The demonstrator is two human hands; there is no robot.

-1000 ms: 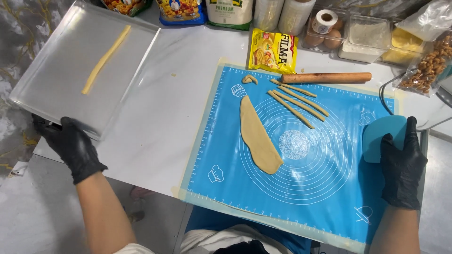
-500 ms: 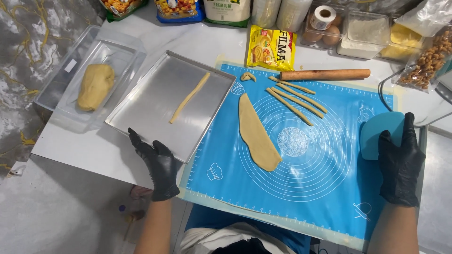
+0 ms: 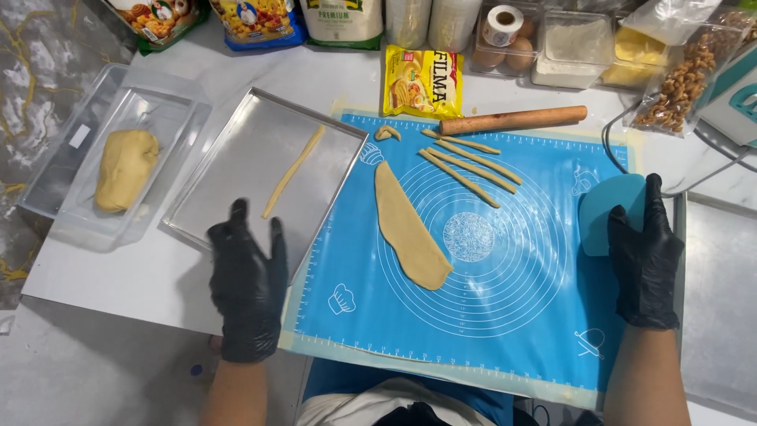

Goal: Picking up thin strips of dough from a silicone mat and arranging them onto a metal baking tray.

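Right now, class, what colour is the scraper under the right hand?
The scraper is teal blue, clearest in the head view.

Top edge cuts off the row of packets and jars at the back, only lower halves show. Right edge clips a teal appliance and a grey tray. Left hand covers the near corner of the metal baking tray. Right hand hides part of the blue scraper. Person's body at bottom edge: cut off, can't make out much. Egg box partly behind a tape roll.
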